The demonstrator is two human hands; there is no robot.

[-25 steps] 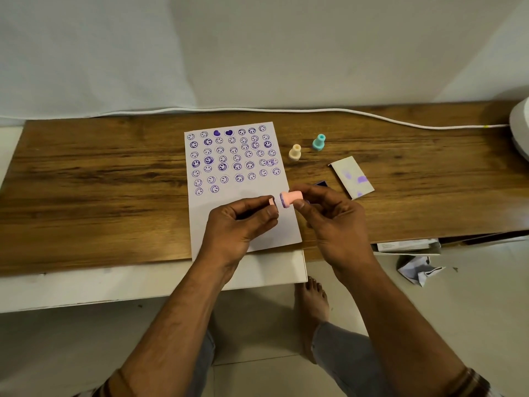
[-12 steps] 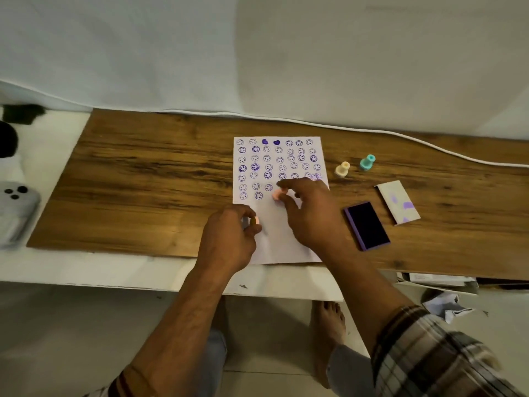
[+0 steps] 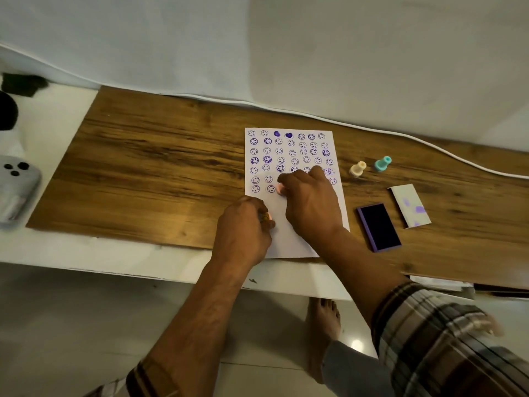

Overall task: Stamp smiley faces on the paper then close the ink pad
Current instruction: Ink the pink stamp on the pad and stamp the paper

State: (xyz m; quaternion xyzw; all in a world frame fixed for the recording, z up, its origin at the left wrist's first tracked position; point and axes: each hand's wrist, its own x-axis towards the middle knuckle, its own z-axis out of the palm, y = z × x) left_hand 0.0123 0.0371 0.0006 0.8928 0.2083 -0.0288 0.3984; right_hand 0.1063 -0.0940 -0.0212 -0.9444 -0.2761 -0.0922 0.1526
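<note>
A white paper [image 3: 289,242] lies on the wooden board, its upper half filled with rows of purple smiley prints and two hearts. My right hand [image 3: 310,203] presses a small pink stamp [image 3: 280,189] onto the paper at the end of the lowest row. My left hand [image 3: 244,224] rests on the paper's left edge, fingers curled around a small pink cap [image 3: 266,216]. The open ink pad [image 3: 379,227], dark purple, lies right of the paper. Its white lid [image 3: 410,205], smudged with purple, sits beside it.
A cream stamp [image 3: 357,169] and a teal stamp [image 3: 383,163] stand upright right of the paper. A white cable [image 3: 429,144] runs along the board's back edge. A grey device [image 3: 15,190] sits at far left. My bare foot [image 3: 323,333] is on the floor below.
My hands separated the pink stamp from its cap. My right hand carried the stamp down onto the paper while my left kept the cap. The view shifted left, revealing the ink pad.
</note>
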